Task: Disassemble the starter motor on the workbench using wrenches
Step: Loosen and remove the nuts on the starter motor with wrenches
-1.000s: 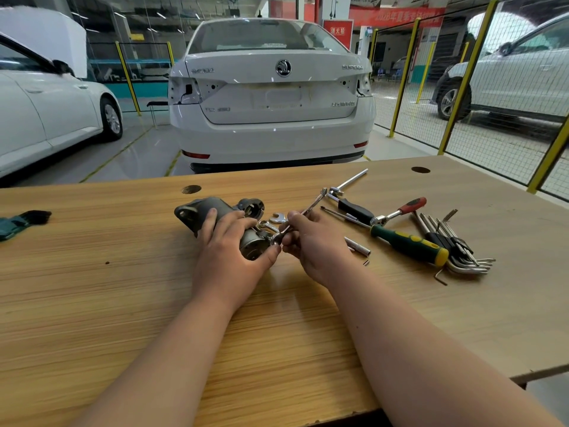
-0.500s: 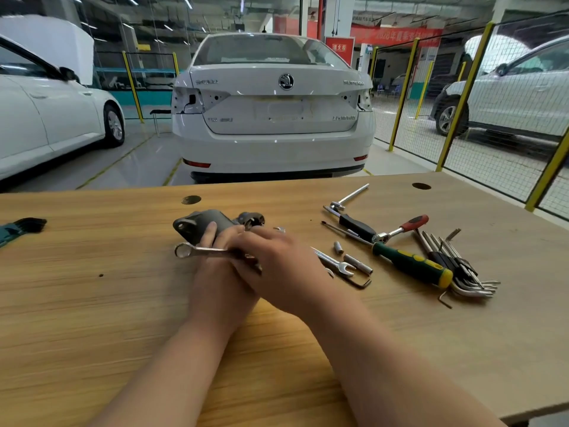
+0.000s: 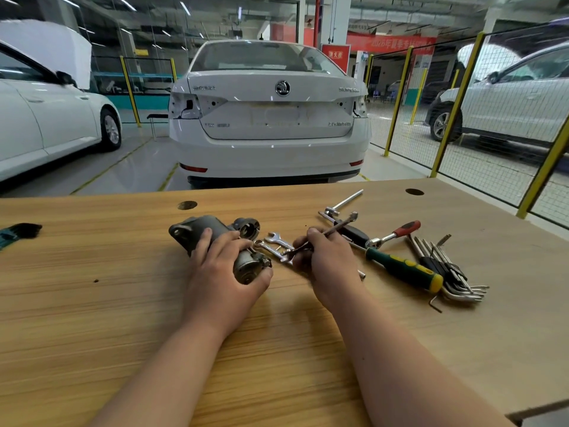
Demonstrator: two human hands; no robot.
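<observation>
The grey starter motor [image 3: 197, 231] lies on the wooden workbench [image 3: 92, 303], its silver round end toward me. My left hand [image 3: 223, 272] grips the motor's body from above, thumb by the silver end. My right hand [image 3: 326, 263] holds a slim combination wrench [image 3: 338, 225] just right of the motor; the ring end points up and to the right, the lower end sits near the motor's end. A second open-end wrench [image 3: 277, 238] lies flat between the hands.
To the right lie a red-handled ratchet [image 3: 397, 232], a green and yellow screwdriver [image 3: 403, 269], a set of hex keys [image 3: 446, 272], a T-bar [image 3: 345, 201] and a black-handled tool. A dark object [image 3: 21, 231] sits at the left edge. Cars stand beyond the bench.
My right hand, which had crossed over my left hand with the wrench pointing left, has swung back to the right of the motor. The view has tilted up a little.
</observation>
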